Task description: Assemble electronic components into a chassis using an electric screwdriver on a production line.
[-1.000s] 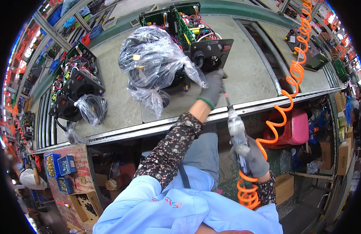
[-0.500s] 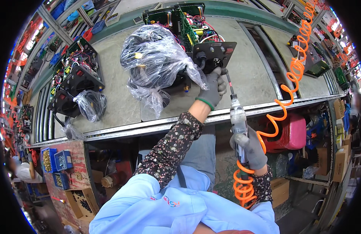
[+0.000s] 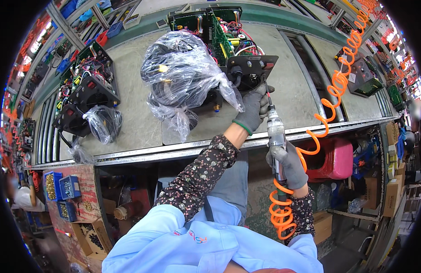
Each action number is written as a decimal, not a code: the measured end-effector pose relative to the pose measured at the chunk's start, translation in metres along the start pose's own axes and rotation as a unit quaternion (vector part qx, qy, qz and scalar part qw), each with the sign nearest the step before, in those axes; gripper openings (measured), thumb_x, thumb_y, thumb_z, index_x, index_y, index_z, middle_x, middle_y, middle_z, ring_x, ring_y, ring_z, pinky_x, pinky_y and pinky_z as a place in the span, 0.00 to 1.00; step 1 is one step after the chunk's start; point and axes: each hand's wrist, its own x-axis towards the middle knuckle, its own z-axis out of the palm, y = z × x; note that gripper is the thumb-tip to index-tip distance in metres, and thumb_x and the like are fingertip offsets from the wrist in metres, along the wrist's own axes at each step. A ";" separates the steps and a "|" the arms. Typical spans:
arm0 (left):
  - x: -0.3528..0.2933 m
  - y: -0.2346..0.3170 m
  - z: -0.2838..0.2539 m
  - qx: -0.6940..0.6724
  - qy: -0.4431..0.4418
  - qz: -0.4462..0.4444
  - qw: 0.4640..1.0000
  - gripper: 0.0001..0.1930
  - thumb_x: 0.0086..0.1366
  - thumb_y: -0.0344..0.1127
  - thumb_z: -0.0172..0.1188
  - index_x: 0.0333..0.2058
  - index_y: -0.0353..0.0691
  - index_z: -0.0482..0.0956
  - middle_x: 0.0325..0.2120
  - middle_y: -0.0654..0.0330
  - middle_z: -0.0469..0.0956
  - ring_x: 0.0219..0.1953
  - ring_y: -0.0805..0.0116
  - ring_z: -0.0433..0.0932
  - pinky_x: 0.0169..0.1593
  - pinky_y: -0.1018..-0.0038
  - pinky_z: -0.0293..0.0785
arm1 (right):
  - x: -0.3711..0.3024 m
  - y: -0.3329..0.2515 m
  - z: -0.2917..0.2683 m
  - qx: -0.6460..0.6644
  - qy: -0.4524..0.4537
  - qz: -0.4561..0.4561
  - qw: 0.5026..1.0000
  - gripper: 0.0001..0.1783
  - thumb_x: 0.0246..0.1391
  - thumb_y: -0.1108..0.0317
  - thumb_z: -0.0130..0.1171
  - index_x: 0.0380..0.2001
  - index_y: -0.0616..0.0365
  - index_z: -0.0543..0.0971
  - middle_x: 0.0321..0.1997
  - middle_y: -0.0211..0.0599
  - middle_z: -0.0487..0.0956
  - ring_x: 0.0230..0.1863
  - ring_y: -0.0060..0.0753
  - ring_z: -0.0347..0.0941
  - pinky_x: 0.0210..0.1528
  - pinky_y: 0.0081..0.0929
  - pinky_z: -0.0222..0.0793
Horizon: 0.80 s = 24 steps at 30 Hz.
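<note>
My right hand [image 3: 290, 166], in a grey glove, is wrapped round a silver and black air screwdriver [image 3: 277, 129]. Its thin bit points away from me, with its tip at the right lower part of a black metal panel [image 3: 251, 63]. My left hand [image 3: 253, 111], gloved too, is closed beside the bit, just below the panel; what its fingertips pinch, if anything, is hidden. The panel stands on the front of a green circuit board assembly [image 3: 224, 36] with coloured wires. Left of it lies a clear plastic bag [image 3: 183, 73] of black cable.
More wired panel assemblies [image 3: 90, 91] with a bagged cable stand at the left on the metal worktop [image 3: 137, 123]. An orange coiled air hose [image 3: 328, 104] hangs at the right and joins the screwdriver. Blue bins [image 3: 67, 187] of small screws sit lower left; a pink container [image 3: 340, 159] is under the bench.
The screwdriver has shifted slightly up and left, its bit tip now against the panel. My left hand has moved slightly down from the panel's round opening. The hose has swung a little left.
</note>
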 end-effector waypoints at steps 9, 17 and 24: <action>0.004 0.001 0.000 -0.002 -0.015 -0.001 1.000 0.15 0.62 0.44 0.48 0.34 0.36 0.71 0.08 0.75 0.50 0.08 0.84 0.45 0.10 0.85 0.41 | 0.002 0.001 0.000 -0.002 0.002 -0.013 1.000 0.15 0.43 0.60 0.56 0.32 0.57 0.68 0.20 0.26 0.69 0.19 0.15 0.64 0.20 0.14 0.59; 0.004 0.002 0.002 -0.009 -0.007 -0.007 1.000 0.15 0.62 0.44 0.48 0.34 0.36 0.70 0.08 0.75 0.50 0.08 0.84 0.46 0.10 0.85 0.41 | 0.002 0.001 -0.007 0.058 -0.040 -0.010 0.998 0.17 0.44 0.58 0.55 0.33 0.57 0.67 0.20 0.28 0.70 0.18 0.16 0.63 0.20 0.14 0.59; 0.005 0.000 -0.001 0.010 -0.002 0.000 1.000 0.14 0.61 0.44 0.48 0.33 0.37 0.70 0.09 0.75 0.51 0.08 0.84 0.46 0.10 0.85 0.41 | 0.010 0.018 -0.010 0.038 -0.049 -0.026 0.998 0.19 0.45 0.55 0.53 0.35 0.58 0.67 0.19 0.29 0.69 0.17 0.15 0.63 0.18 0.13 0.59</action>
